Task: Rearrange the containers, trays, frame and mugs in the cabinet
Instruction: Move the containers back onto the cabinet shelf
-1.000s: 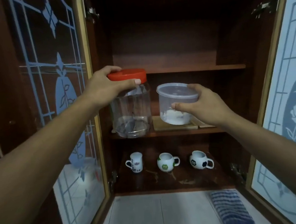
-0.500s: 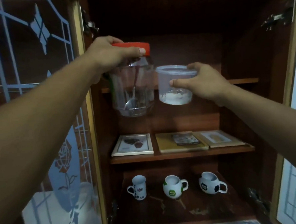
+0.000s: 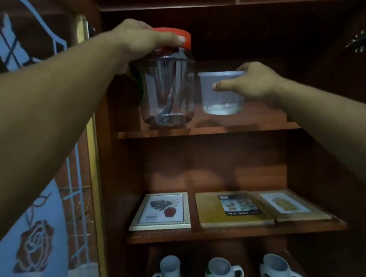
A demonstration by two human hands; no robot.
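My left hand [image 3: 144,39] grips the red lid of a clear plastic jar [image 3: 168,90] with a spoon inside. The jar's base is at the upper shelf [image 3: 209,130], on its left side. My right hand [image 3: 251,83] holds a small clear lidded container [image 3: 220,93] with white stuff at its bottom, just above the same shelf, to the right of the jar. On the middle shelf lie a white picture frame [image 3: 161,211], a yellow food tray [image 3: 231,209] and a second tray [image 3: 289,204]. Three mugs [image 3: 221,272] stand on the bottom shelf.
The left cabinet door [image 3: 43,211], glass with a rose pattern, stands open beside my left arm. A hinge [image 3: 360,39] shows on the right cabinet wall. The upper shelf is dark behind the two containers.
Both hands have carried the jar and the small container from the middle shelf upward and in to the upper shelf. The frame and trays below have come into view.
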